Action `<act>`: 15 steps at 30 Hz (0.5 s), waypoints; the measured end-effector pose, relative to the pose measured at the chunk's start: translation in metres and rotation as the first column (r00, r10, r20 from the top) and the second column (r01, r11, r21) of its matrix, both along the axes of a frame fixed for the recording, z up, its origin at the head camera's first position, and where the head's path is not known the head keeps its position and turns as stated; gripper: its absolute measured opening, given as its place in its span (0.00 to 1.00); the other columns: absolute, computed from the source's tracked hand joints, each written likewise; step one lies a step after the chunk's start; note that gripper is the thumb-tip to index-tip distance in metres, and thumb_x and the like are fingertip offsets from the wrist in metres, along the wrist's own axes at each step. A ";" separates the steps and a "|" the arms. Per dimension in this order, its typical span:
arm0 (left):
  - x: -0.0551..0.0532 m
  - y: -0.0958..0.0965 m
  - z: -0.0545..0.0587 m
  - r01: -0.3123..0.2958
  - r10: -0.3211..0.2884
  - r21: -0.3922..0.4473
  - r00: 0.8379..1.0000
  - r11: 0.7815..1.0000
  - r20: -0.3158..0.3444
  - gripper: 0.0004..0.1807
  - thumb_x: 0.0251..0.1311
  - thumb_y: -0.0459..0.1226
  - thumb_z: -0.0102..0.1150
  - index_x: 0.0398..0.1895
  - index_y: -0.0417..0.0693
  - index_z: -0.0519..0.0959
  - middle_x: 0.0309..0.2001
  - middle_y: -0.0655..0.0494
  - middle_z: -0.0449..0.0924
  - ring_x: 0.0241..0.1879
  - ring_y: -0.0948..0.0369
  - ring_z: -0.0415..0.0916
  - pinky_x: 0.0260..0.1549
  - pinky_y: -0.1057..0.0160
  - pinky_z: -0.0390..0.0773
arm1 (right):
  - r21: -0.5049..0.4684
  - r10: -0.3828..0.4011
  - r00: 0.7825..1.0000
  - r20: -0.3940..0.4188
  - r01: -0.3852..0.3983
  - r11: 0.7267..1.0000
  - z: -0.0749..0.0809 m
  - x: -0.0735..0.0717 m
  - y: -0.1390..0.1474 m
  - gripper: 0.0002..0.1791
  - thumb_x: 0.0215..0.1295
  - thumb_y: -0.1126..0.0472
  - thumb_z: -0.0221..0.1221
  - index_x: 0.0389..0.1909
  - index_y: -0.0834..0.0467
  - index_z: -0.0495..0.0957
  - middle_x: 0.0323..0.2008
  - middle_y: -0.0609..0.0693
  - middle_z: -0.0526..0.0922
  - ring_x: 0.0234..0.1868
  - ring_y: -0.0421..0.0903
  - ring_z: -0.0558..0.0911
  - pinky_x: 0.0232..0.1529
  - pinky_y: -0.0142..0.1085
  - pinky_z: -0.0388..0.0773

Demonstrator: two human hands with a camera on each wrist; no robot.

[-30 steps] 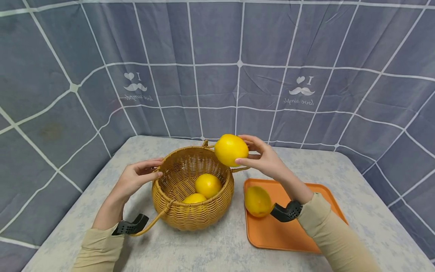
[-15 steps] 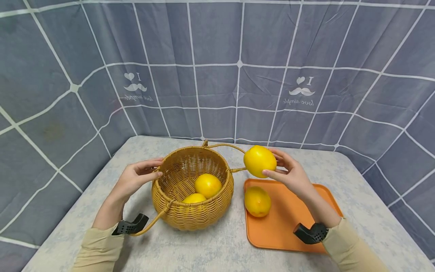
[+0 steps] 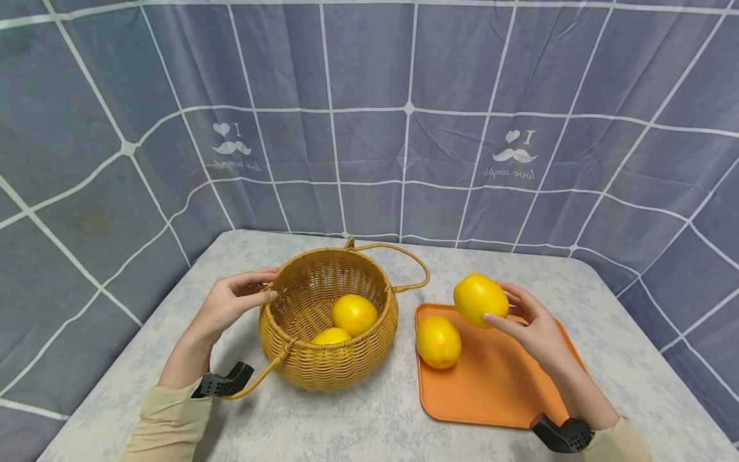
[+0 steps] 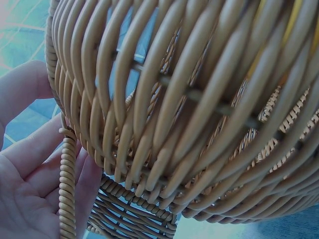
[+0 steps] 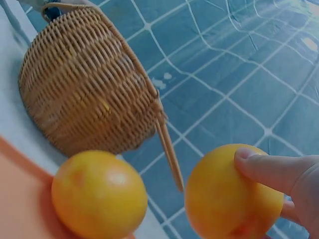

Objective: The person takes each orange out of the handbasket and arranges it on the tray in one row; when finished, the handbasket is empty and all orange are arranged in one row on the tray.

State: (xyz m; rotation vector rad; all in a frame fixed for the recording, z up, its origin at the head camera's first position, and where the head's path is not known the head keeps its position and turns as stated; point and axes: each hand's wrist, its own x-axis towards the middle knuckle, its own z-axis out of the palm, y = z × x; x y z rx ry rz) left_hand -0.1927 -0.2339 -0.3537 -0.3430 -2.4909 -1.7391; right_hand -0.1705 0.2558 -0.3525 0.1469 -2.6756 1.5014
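Note:
My right hand [image 3: 534, 324] holds a yellow lemon [image 3: 480, 300] between thumb and fingers, raised over the orange tray [image 3: 491, 391]. A second lemon [image 3: 439, 342] lies at the tray's left side; both also show in the right wrist view, the held lemon [image 5: 232, 194] on the right. To the left stands a round wicker basket [image 3: 329, 369], with two more lemons [image 3: 354, 315] inside, one partly behind the front rim. My left hand [image 3: 233, 301] grips the basket's left rim. Close up in the left wrist view, the fingers [image 4: 30, 94] reach the wicker edge beside a wrapped handle.
One basket handle [image 3: 424, 269] sticks out to the right, towards the tray; another [image 3: 260, 378] hangs at the front left near my left wrist. A grey checked curtain [image 3: 369, 147] surrounds the pale patterned tabletop [image 3: 358, 427] at the back and sides.
My right hand has carried its lemon from above the basket's right rim rightwards and nearer, over the tray. The left hand and the basket stay in place.

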 end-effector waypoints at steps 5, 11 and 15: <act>0.001 0.000 0.000 0.001 -0.001 0.001 1.000 1.000 0.000 0.23 0.58 0.38 0.64 0.54 0.35 0.76 0.60 0.49 0.72 0.51 0.72 0.72 0.48 0.74 0.71 | 0.006 -0.039 0.998 0.054 0.038 0.999 -0.012 0.005 0.013 0.41 0.60 0.51 0.63 0.71 0.56 0.56 0.63 0.63 0.66 0.47 0.37 0.71 0.41 0.29 0.75; 0.001 0.002 0.001 0.005 -0.005 0.011 1.000 1.000 -0.004 0.23 0.58 0.38 0.64 0.54 0.34 0.76 0.60 0.45 0.72 0.51 0.72 0.72 0.48 0.74 0.71 | 0.000 -0.079 0.990 0.115 0.079 0.997 -0.028 0.010 0.021 0.42 0.60 0.51 0.64 0.70 0.59 0.57 0.62 0.64 0.65 0.48 0.42 0.72 0.40 0.27 0.75; 0.001 0.002 0.002 0.008 -0.008 0.011 1.000 1.000 -0.006 0.23 0.58 0.38 0.64 0.54 0.33 0.76 0.60 0.44 0.71 0.51 0.71 0.72 0.49 0.74 0.71 | 0.025 -0.116 0.980 0.161 0.114 0.993 -0.037 0.013 0.024 0.43 0.58 0.47 0.65 0.69 0.59 0.58 0.63 0.63 0.64 0.52 0.52 0.71 0.42 0.31 0.74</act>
